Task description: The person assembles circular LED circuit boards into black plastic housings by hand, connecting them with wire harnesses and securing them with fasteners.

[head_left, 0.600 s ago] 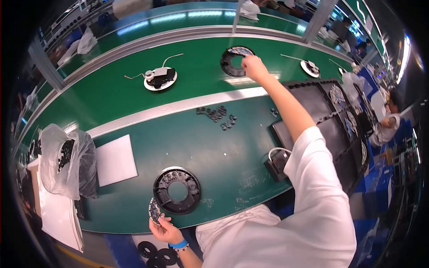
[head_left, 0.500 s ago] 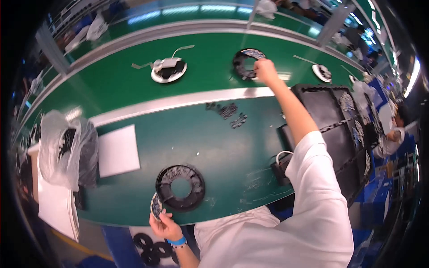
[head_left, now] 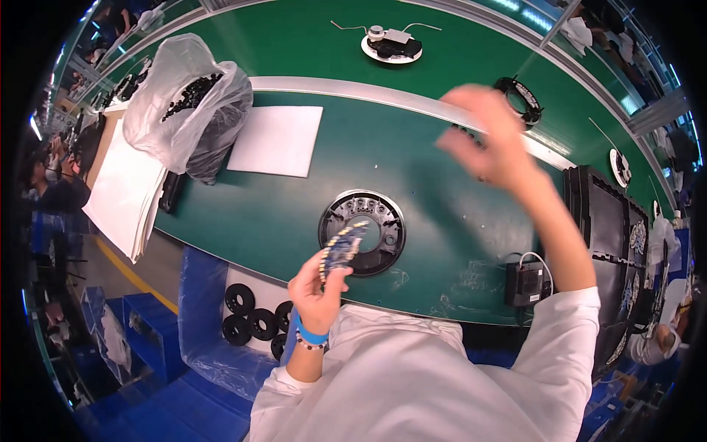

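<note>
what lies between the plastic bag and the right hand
The head view shows a flat white pad, then green tabletop, between the plastic bag and the right hand.

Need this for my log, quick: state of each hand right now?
Left hand: closed, holding a curved circuit board.
Right hand: open, blurred, nothing visible in it.

We were on a factory floor, at an assembly line for small electronic goods. A green belt (head_left: 294,37) ran across the top of the frame, where we saw a round white unit (head_left: 392,53) with its wires exposed. Our workbench (head_left: 291,217) at centre bore a black ring housing (head_left: 390,255); a plastic bag (head_left: 151,127) of small black parts stood at upper left, black trays (head_left: 607,214) of circuit boards (head_left: 639,239) at right. Another person (head_left: 658,346) showed at the right edge.
</note>
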`<act>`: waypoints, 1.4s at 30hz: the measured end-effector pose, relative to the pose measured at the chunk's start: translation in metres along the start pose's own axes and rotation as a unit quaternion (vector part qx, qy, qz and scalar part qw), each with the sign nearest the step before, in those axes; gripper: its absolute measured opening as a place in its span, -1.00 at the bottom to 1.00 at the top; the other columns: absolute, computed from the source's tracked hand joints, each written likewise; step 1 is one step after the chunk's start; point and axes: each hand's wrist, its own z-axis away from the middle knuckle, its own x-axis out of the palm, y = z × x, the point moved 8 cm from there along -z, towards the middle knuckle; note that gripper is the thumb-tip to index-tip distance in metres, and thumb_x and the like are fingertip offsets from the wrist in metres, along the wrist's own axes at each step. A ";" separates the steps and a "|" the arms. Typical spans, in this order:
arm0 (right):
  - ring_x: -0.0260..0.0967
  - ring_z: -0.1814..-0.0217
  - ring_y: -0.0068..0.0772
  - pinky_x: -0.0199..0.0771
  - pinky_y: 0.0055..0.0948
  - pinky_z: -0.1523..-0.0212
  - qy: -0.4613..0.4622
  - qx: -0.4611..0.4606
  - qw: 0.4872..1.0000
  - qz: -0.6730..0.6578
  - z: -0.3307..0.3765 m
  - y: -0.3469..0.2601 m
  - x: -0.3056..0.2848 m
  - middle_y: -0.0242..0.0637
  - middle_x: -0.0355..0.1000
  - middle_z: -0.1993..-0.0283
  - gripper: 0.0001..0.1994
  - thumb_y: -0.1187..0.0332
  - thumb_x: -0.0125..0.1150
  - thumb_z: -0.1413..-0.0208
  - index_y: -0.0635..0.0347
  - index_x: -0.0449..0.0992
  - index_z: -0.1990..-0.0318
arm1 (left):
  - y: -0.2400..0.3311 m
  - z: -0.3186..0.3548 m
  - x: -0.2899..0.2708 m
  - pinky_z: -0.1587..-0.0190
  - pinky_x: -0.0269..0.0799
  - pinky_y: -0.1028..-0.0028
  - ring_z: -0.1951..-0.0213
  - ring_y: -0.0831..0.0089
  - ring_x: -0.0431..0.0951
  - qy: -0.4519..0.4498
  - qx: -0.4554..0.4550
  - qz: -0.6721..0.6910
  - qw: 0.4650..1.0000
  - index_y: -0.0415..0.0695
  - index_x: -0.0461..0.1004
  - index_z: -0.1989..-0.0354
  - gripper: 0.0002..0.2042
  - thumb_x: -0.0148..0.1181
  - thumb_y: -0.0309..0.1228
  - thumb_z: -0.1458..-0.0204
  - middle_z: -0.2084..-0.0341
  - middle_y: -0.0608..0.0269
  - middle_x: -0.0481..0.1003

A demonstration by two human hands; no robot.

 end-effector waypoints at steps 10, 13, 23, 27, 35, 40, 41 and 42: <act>0.24 0.53 -0.38 0.24 -0.45 0.52 -0.202 -0.143 0.965 -0.084 0.068 -0.151 0.065 -0.34 0.29 0.51 -0.55 0.29 0.26 0.36 0.32 0.40 0.22 | -0.009 0.025 0.025 0.48 0.41 0.67 0.51 0.67 0.44 -0.191 -0.090 0.010 0.977 -0.36 0.39 0.18 -0.73 0.15 -0.57 0.10 0.49 0.25 0.49; 0.21 0.49 -0.44 0.21 -0.47 0.50 -0.240 -0.054 0.968 -0.041 0.072 -0.162 0.059 -0.33 0.26 0.45 -0.56 0.32 0.22 0.32 0.36 0.39 0.20 | -0.008 0.029 0.027 0.48 0.41 0.68 0.52 0.67 0.44 -0.190 -0.079 -0.007 0.979 -0.37 0.38 0.17 -0.72 0.15 -0.58 0.10 0.48 0.25 0.49; 0.25 0.35 -0.32 0.29 -0.41 0.34 -0.110 0.129 0.985 -0.034 0.099 -0.143 0.017 -0.24 0.27 0.30 -0.57 0.50 0.25 0.41 0.30 0.40 0.21 | 0.034 -0.017 -0.006 0.58 0.27 0.62 0.40 0.51 0.45 0.017 0.150 -0.295 0.944 -0.18 0.47 0.24 -0.64 0.32 -0.48 0.31 0.16 0.20 0.40; 0.30 0.36 -0.27 0.35 -0.41 0.41 -0.075 0.266 0.957 -0.091 0.124 -0.129 0.000 -0.21 0.29 0.33 -0.55 0.48 0.35 0.41 0.29 0.43 0.21 | -0.010 -0.043 -0.004 0.50 0.35 0.55 0.57 0.55 0.44 -0.084 0.124 -0.313 0.938 -0.23 0.45 0.26 -0.68 0.29 -0.46 0.25 0.17 0.16 0.38; 0.27 0.33 -0.21 0.31 -0.35 0.32 -0.022 0.292 0.956 -0.024 0.122 -0.078 -0.013 -0.24 0.32 0.37 -0.64 0.33 0.35 0.35 0.25 0.44 0.31 | -0.014 0.003 0.048 0.61 0.28 0.63 0.57 0.57 0.44 -0.064 0.131 -0.271 0.951 -0.26 0.47 0.39 -0.85 0.21 -0.56 0.19 0.31 0.19 0.45; 0.25 0.26 -0.23 0.32 -0.35 0.24 -0.022 0.331 0.943 0.012 0.115 -0.036 0.014 -0.24 0.32 0.37 -0.69 0.33 0.32 0.32 0.24 0.47 0.35 | -0.006 -0.005 0.071 0.51 0.35 0.56 0.63 0.52 0.42 -0.068 0.142 -0.277 0.948 -0.23 0.42 0.29 -0.75 0.23 -0.50 0.20 0.21 0.15 0.39; 0.25 0.25 -0.23 0.32 -0.34 0.23 -0.041 0.342 0.938 0.022 0.115 -0.030 0.025 -0.24 0.32 0.36 -0.70 0.33 0.33 0.32 0.23 0.48 0.36 | -0.009 -0.004 0.072 0.51 0.35 0.56 0.63 0.52 0.42 -0.069 0.143 -0.278 0.947 -0.23 0.42 0.29 -0.75 0.23 -0.50 0.20 0.21 0.15 0.39; 0.25 0.25 -0.23 0.32 -0.34 0.23 -0.038 0.344 0.938 0.024 0.113 -0.026 0.032 -0.24 0.32 0.36 -0.70 0.33 0.33 0.32 0.23 0.48 0.36 | -0.013 -0.004 0.076 0.52 0.35 0.56 0.63 0.51 0.42 -0.085 0.151 -0.284 0.943 -0.22 0.43 0.31 -0.77 0.22 -0.49 0.19 0.21 0.16 0.39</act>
